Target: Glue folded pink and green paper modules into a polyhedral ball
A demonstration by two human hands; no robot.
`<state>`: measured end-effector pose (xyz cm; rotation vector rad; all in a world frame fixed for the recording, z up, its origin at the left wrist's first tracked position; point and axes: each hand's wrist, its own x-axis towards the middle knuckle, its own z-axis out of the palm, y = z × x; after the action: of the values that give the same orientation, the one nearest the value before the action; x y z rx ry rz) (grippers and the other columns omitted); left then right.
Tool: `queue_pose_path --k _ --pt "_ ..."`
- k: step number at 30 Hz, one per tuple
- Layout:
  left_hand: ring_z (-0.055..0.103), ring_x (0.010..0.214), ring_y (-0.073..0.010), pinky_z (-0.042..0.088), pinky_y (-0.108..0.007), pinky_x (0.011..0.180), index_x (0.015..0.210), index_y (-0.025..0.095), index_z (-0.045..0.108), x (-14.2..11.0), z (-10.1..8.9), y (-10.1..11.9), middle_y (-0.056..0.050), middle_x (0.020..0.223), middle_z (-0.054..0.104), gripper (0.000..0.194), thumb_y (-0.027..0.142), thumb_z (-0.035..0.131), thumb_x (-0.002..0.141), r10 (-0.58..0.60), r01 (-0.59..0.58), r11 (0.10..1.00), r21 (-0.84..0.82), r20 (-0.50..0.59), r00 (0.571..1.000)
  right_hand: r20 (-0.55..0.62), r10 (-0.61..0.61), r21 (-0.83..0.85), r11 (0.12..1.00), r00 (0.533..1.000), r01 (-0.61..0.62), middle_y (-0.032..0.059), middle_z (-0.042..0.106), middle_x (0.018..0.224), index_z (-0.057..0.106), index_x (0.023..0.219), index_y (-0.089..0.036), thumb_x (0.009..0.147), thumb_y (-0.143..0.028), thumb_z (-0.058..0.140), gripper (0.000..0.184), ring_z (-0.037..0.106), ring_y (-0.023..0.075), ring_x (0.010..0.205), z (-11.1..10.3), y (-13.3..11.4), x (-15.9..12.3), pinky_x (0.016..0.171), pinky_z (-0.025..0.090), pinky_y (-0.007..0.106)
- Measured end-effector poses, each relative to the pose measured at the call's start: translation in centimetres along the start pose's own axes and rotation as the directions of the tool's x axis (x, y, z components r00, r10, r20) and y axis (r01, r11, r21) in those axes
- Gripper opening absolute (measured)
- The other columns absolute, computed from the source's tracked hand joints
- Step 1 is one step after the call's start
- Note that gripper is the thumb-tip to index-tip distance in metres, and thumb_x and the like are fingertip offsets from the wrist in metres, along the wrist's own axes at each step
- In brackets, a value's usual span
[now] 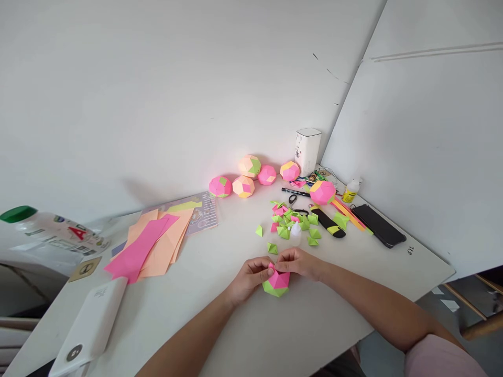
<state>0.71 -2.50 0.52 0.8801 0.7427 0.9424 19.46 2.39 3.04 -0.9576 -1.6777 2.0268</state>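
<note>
A partly built paper ball (277,285) with pink and green faces is held low over the front middle of the table. My left hand (251,276) grips its upper left edge between thumb and fingers. On the upper right rim, my right hand (297,263) pinches the paper with thumb and fingertips. Just beyond the hands lie several folded green paper pieces (272,248) and pink ones (274,227) in a loose pile. A small clear glue bottle (295,234) stands upright at the near side of that pile.
Several finished paper balls (243,186) line the wall. Rightward are a cutter knife (328,222), scissors (293,199), a phone (378,225) and a yellow-labelled bottle (351,190). Paper strips (147,246), a white power bank (92,324) and a green-capped bottle (55,230) sit left.
</note>
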Motion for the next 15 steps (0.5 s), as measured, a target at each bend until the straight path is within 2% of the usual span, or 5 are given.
queue_pose_path --k 4,7,11,13,15 --pt "0.052 0.058 -0.0110 0.037 -0.024 0.057 0.069 0.015 0.067 0.0 -0.3 0.0 0.000 0.062 0.060 0.017 0.029 0.076 0.067 -0.104 0.101 0.992 -0.073 -0.045 0.994 -0.041 -0.056 -0.052 0.997 0.998 0.053 -0.0012 0.055 0.064 0.061 0.070 -0.015 0.079 -0.046 0.061 0.032 0.048 0.0109 0.059 0.2 0.9 0.3 0.056 0.037 0.024" --pt "0.047 0.051 -0.0087 0.033 -0.023 0.052 0.064 0.014 0.066 0.0 -0.5 0.1 0.001 0.056 0.057 0.020 0.030 0.078 0.064 -0.119 0.115 0.989 -0.097 -0.039 0.992 -0.143 -0.166 -0.272 0.954 0.976 0.123 0.0010 0.057 0.068 0.060 0.074 -0.016 0.086 -0.039 0.053 0.027 0.051 0.0124 0.058 0.4 1.5 0.5 0.055 0.041 0.026" --pt "0.045 0.049 -0.0081 0.030 -0.023 0.051 0.061 0.013 0.064 0.0 -0.4 0.3 0.002 0.056 0.055 0.022 0.031 0.077 0.065 -0.101 0.100 0.990 -0.103 -0.001 0.995 -0.094 -0.514 -0.721 0.626 0.853 0.298 0.0090 0.059 0.094 0.065 0.085 -0.017 0.084 -0.023 0.052 0.014 0.057 0.0184 0.077 0.6 1.7 0.4 0.067 0.048 0.032" --pt "0.046 0.051 -0.0091 0.031 -0.024 0.052 0.061 0.014 0.064 0.0 -0.4 0.4 0.001 0.057 0.055 0.022 0.031 0.076 0.066 -0.095 0.096 0.991 -0.095 0.013 0.995 -0.011 -0.569 -0.824 0.471 0.822 0.315 0.0127 0.057 0.107 0.066 0.090 -0.017 0.082 -0.018 0.051 0.017 0.057 0.0215 0.086 0.6 1.7 0.2 0.073 0.049 0.036" --pt "0.047 0.053 -0.0099 0.032 -0.025 0.053 0.062 0.014 0.064 -0.1 -0.3 0.4 0.001 0.058 0.054 0.022 0.032 0.075 0.067 -0.094 0.096 0.992 -0.082 0.022 0.995 0.013 -0.551 -0.873 0.401 0.834 0.279 0.0147 0.052 0.117 0.066 0.097 -0.017 0.081 -0.016 0.052 0.021 0.057 0.0225 0.089 0.6 1.8 0.2 0.075 0.050 0.038"
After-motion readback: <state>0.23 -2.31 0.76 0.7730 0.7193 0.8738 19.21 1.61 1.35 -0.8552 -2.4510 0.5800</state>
